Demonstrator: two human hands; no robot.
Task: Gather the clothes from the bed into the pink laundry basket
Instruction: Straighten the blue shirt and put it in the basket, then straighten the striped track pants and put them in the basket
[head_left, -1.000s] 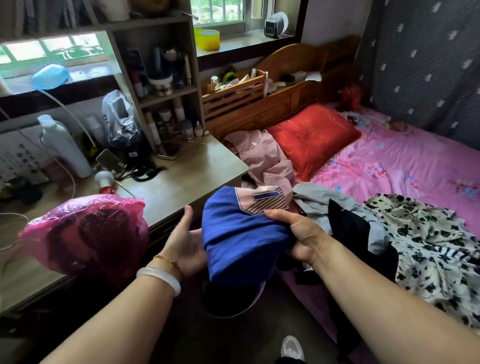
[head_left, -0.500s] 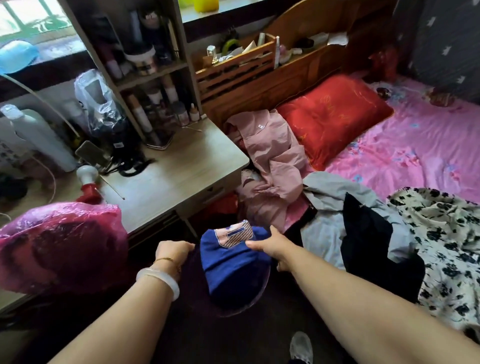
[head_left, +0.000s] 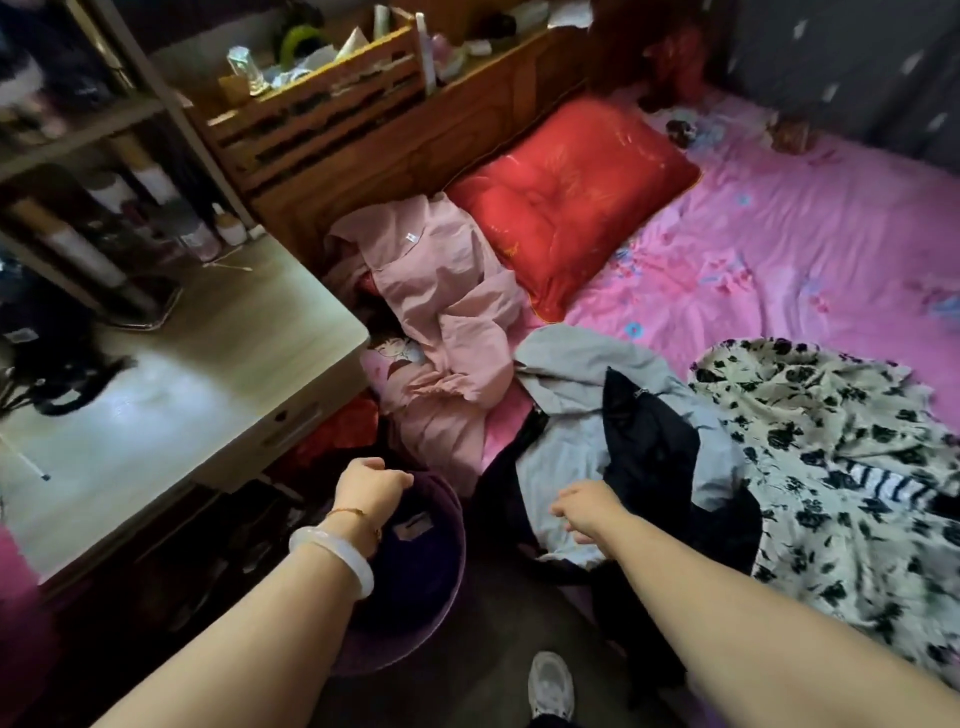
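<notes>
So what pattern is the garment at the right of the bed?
Cream with black flowers, head view.

You have a red pillow (head_left: 566, 197) lying at the head of the bed by the wooden headboard (head_left: 395, 140). A slatted wooden crate (head_left: 317, 111) of odds and ends sits on the headboard's ledge. A pale wooden desk (head_left: 197, 374) stands at the bed's left edge
</notes>
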